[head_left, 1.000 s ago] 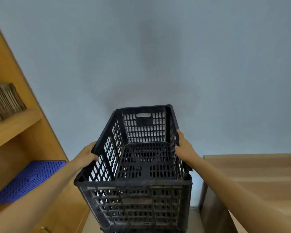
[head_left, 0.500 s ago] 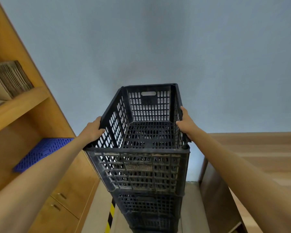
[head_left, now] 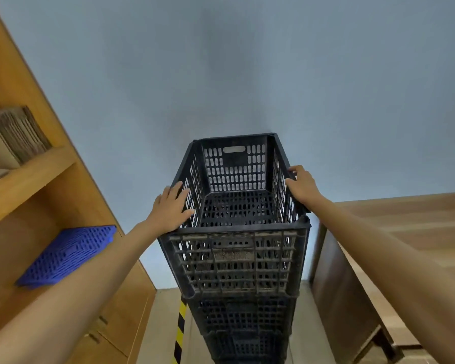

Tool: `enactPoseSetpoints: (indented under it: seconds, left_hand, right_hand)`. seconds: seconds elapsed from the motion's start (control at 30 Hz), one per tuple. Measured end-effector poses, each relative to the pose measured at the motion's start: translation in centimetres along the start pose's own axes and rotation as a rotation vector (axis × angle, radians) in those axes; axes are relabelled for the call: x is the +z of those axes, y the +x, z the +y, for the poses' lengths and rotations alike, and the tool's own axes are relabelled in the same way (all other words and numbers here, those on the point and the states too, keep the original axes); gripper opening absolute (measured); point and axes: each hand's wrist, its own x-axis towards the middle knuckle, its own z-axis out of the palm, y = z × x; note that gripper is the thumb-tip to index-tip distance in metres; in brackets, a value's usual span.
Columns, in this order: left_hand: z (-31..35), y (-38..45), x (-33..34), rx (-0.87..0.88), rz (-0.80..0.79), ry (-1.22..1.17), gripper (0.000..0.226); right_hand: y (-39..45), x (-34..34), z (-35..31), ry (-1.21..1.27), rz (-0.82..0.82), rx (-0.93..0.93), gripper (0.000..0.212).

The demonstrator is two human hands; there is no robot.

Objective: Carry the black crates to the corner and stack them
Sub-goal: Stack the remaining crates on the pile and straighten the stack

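left hand [head_left: 170,208]: fingers spread flat, arm extended | right hand [head_left: 301,184]: fingers curled, arm extended

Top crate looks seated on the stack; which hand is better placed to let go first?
Probably the left hand: it lies open and flat against the top crate's side rim, while the right hand curls over its rim.

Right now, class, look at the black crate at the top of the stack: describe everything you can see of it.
The top black slotted plastic crate is rectangular, open-topped and empty, with lattice walls, a perforated floor and a handle slot in its far end wall. Its near wall looks dusty. It sits upright and level on the other black crates beneath. The left hand rests flat on its left rim; the right hand touches the right rim.
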Motion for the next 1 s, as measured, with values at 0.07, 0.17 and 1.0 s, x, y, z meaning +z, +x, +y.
enactPoseSetpoints:
  seconds: [0.07, 0.17, 1.0]
  left_hand:
    - [1.4, -0.1, -0.3, 0.096, 0.04, -0.051, 0.058]
    - [4.7, 0.4, -0.8, 0.199, 0.046, -0.207, 0.049]
    - [31.6, 8.8, 1.5, -0.326, -0.015, -0.132, 0.061]
  right_hand:
    - [-0.2, -0.6, 0.4, -0.01, 0.004, -0.012, 0.04]
    - [-0.2, -1.5, 1.7, -0.066, -0.043, -0.036, 0.039]
    - [15.7, -1.0, 5.1, -0.161, -0.541, -0.646, 0.05]
